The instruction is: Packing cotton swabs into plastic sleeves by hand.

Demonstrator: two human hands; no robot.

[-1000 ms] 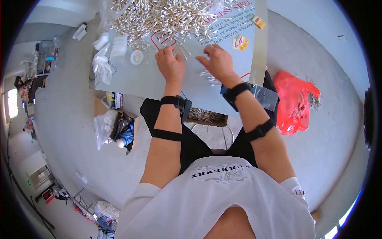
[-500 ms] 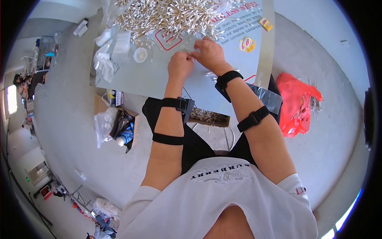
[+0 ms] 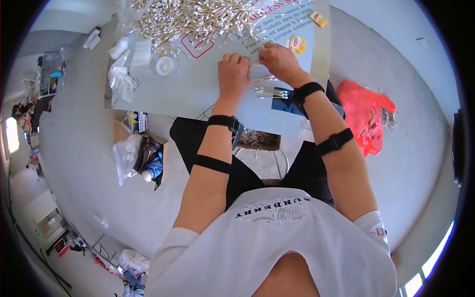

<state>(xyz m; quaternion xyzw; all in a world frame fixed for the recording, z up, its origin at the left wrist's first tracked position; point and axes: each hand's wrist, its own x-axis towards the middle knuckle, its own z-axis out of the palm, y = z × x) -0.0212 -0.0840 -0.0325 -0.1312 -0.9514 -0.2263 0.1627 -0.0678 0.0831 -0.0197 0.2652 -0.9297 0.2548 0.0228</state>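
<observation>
A large heap of loose cotton swabs [image 3: 198, 22] covers the far part of the metal-topped table [image 3: 183, 91]. My left hand [image 3: 234, 74] is just in front of the heap, fingers curled and slightly blurred; what lies inside them is hidden. To its right, my right hand [image 3: 281, 62] has thumb and fingers closed on a cotton swab [image 3: 255, 65] whose shaft reaches toward the left hand. Below the hands lie a small bunch of swabs [image 3: 264, 78] and a neater row of swabs [image 3: 271, 92], close to my right wrist.
A round white lid-like dish [image 3: 164, 65], clear plastic bags [image 3: 141, 57] and crumpled white plastic [image 3: 120, 81] lie left. Yellow packets [image 3: 297, 44] sit right. A red bag [image 3: 366, 116] and a cardboard box [image 3: 166, 163] stand on the floor. Another box of swabs [image 3: 257, 139] is below the table edge.
My hands have drawn apart, the right one moving to the right. The swab bunches below them show more fully. The whole view has shifted slightly.
</observation>
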